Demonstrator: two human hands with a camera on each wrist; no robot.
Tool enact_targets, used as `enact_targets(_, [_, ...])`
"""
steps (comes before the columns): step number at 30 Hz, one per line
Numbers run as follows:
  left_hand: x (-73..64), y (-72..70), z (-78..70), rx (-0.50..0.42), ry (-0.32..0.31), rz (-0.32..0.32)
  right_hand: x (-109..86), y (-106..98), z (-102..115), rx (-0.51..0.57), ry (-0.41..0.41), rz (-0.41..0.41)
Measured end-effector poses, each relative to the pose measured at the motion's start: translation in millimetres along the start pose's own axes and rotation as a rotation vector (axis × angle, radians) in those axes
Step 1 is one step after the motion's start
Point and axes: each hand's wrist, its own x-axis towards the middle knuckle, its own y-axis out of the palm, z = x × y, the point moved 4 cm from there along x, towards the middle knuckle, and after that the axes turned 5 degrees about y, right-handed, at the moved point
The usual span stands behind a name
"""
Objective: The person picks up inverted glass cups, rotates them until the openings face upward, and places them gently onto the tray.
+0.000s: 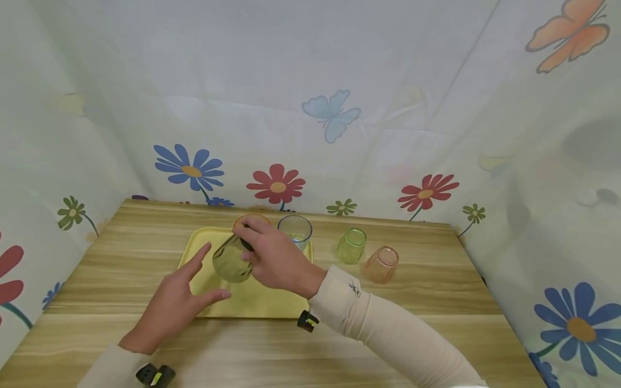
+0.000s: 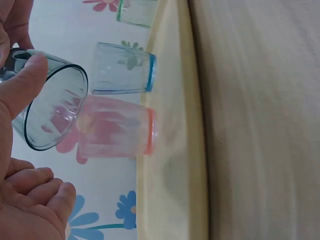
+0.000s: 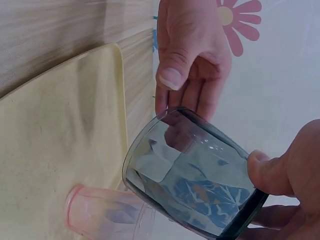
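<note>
My right hand (image 1: 278, 258) grips a smoky grey glass (image 1: 230, 261) near its base end and holds it tilted above the yellow tray (image 1: 257, 304), its mouth turned toward my left hand (image 1: 177, 296). That hand is spread, thumb apart from the fingers, beside the rim of the grey glass (image 3: 200, 175); whether it touches the rim I cannot tell. Upright on the tray behind are a clear glass with a blue base (image 2: 122, 70) and a pinkish glass with a red base (image 2: 115, 127). In the head view my right hand partly covers both.
Right of the tray, a green glass (image 1: 351, 248) and a peach-coloured glass (image 1: 380, 267) stand on the wooden table (image 1: 412, 334), each with its narrower end up. A white cloth (image 1: 233, 70) printed with flowers and butterflies hangs behind and at both sides.
</note>
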Motion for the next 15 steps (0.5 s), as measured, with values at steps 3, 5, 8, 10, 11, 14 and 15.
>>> enact_targets(3, [5.4,0.6,-3.1,-0.037,0.035,0.0,-0.3,-0.2,-2.0,0.043,0.025,0.007])
enact_targets(5, [8.1,1.2,-4.6,-0.061,0.061,-0.004,-0.3,0.1,-3.8,0.065,0.041,0.014])
enact_targets(8, [11.7,1.5,-7.5,-0.087,0.096,-0.018,-1.0,-0.2,-6.1,0.097,0.059,0.016])
enact_targets(10, [13.1,0.7,-9.4,-0.113,0.104,-0.028,-1.5,-0.3,-7.5,0.12,0.058,0.012])
enact_targets(11, [13.5,0.3,-10.1,-0.132,0.104,-0.032,-1.6,-0.5,-8.1,0.139,0.055,0.007])
enact_targets(14, [14.3,0.4,-11.3,-0.194,0.085,-0.037,-2.3,-0.7,-11.1,0.208,0.051,-0.012])
enact_targets(15, [14.5,0.9,-11.6,-0.212,0.08,-0.04,-2.6,-0.7,-12.5,0.241,0.054,-0.018])
